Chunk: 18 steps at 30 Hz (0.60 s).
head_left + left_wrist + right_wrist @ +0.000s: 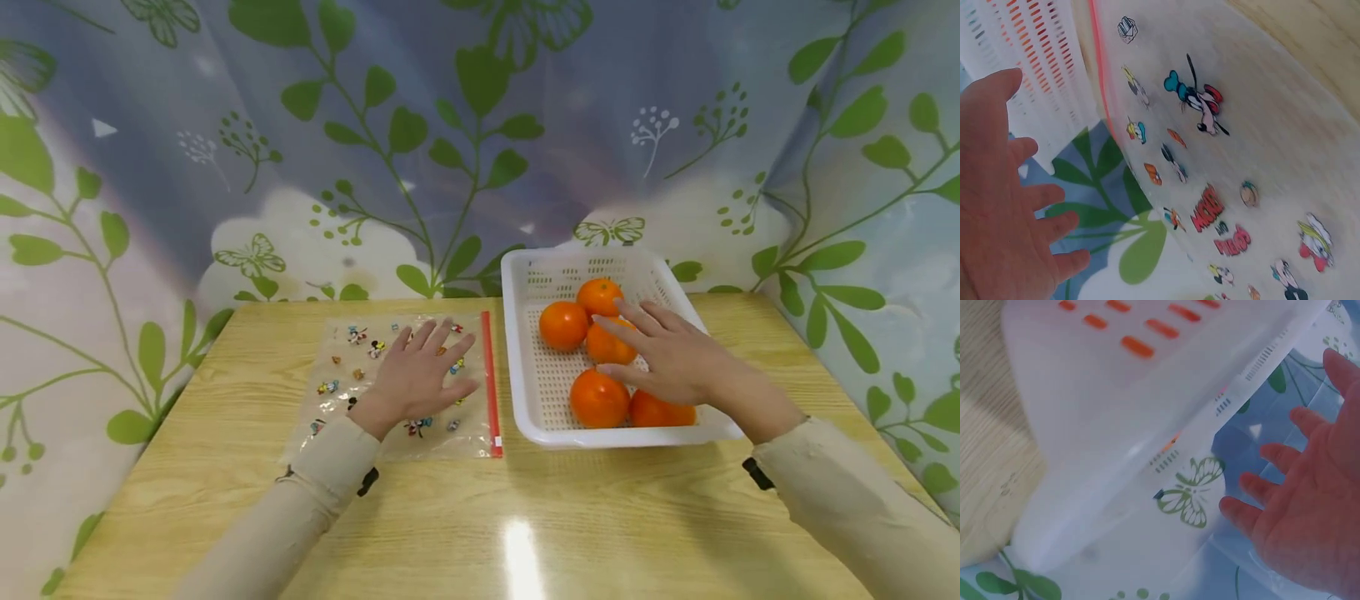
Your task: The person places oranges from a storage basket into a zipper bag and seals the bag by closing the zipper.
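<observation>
On the left of the table lies a flat, clear zip bag [405,442] printed with small cartoon figures, its red zip strip [491,383] on the right side. My left hand [420,375] hovers over the bag with fingers spread, and the left wrist view shows nothing in it. Beside the bag stands a white plastic basket [528,417] with several oranges [598,398] inside. Above the basket my right hand [667,354] is stretched out, fingers apart, partly covering the oranges in the head view. In the right wrist view the basket's side wall [1097,444] appears beside the hand.
Light wooden table [450,533] under everything. A curtain [600,150] with leaves and butterflies hangs right behind the table's back edge, close to the basket's far rim. Dark wrist straps [367,481] show at both sleeves.
</observation>
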Available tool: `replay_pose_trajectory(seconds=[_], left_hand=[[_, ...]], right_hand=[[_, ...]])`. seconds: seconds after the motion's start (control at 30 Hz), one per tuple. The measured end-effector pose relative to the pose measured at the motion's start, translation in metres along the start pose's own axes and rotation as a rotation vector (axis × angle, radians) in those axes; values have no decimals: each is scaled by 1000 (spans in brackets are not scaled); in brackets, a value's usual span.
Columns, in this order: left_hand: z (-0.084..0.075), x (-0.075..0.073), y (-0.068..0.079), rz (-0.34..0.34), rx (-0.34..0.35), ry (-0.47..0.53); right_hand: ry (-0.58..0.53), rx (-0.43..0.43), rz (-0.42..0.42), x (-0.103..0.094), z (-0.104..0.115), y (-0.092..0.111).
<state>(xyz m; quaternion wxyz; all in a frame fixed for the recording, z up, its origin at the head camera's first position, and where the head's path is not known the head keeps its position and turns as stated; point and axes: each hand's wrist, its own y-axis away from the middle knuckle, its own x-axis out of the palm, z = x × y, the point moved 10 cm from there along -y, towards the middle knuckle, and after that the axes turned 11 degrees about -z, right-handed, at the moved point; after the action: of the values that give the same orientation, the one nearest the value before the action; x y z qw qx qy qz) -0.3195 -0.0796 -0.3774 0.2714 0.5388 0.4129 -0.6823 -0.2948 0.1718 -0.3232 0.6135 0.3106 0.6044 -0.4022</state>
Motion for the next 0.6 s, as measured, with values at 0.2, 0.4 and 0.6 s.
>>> replay_pose_trajectory(seconds=[0.2,0.4,0.6], left_hand=[[-10,8,-12,9,16,7],[-17,19,-20,46,12,-20],[-24,29,-25,89,-2,-18]], right_hand=[[-16,-22,28,8,12,-4],[-2,-81,52,18,22,-5],[-44,-92,75,26,25,-5]])
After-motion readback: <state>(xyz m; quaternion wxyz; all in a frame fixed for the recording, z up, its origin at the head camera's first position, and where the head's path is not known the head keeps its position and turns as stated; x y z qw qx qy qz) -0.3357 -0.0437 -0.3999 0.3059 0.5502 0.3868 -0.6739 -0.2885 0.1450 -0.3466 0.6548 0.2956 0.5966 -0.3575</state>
